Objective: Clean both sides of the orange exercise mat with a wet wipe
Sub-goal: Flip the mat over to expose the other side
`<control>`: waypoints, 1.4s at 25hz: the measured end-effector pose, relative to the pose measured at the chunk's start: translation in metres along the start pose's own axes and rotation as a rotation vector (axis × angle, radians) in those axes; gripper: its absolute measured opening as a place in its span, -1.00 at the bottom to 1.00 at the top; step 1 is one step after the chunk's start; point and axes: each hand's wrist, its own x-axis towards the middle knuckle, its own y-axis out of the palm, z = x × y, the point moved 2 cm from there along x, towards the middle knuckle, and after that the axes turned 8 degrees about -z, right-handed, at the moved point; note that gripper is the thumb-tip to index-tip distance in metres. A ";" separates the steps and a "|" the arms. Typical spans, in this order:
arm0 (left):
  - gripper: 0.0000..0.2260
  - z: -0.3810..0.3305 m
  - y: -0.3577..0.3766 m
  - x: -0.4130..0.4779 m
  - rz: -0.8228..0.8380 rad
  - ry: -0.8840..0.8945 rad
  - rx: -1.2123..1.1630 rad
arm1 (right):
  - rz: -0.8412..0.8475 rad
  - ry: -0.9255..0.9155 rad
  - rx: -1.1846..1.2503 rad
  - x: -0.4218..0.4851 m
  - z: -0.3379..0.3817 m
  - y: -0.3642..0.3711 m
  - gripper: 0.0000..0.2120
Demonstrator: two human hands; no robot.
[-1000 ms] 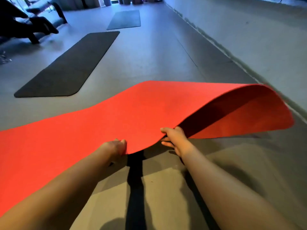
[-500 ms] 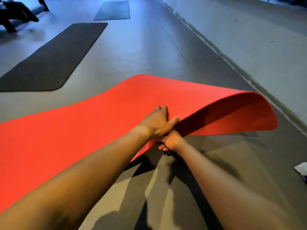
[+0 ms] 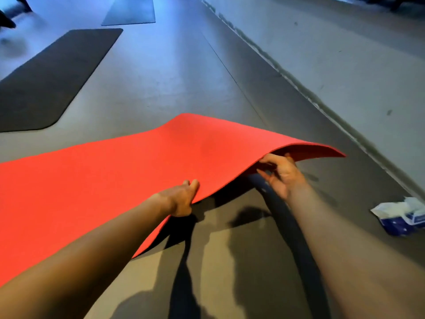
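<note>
Item: orange exercise mat (image 3: 115, 180), on the floor; I log its lifted end lower than a moment ago, left hand (image 3: 181, 200) and right hand (image 3: 284, 174) now apart, each gripping the near edge, likely settling it for wiping.

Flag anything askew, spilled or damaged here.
Nothing damaged or spilled. The orange mat is raised off the floor at its right end, but the left hand and right hand hold it there. A wipe pack lies at right, tissue bulging out.

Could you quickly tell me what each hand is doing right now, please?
Left hand: grips the near edge of the orange foam exercise mat.
Right hand: holds the mat's raised edge.
</note>
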 end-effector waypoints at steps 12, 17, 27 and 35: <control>-0.59 -0.030 0.018 0.044 0.421 -0.053 -0.007 | 0.017 0.021 -0.044 -0.024 -0.027 -0.004 -0.79; -0.26 -0.052 -0.014 0.063 0.003 -0.005 -0.041 | 0.030 0.060 0.020 -0.026 -0.023 -0.032 -0.74; -0.44 -0.116 0.013 0.074 -0.085 0.207 -0.032 | -0.239 0.379 -0.350 -0.039 -0.059 -0.086 -0.85; -0.50 -0.149 0.050 0.063 0.044 0.353 0.043 | -0.035 0.611 -1.032 -0.049 -0.047 -0.130 -0.61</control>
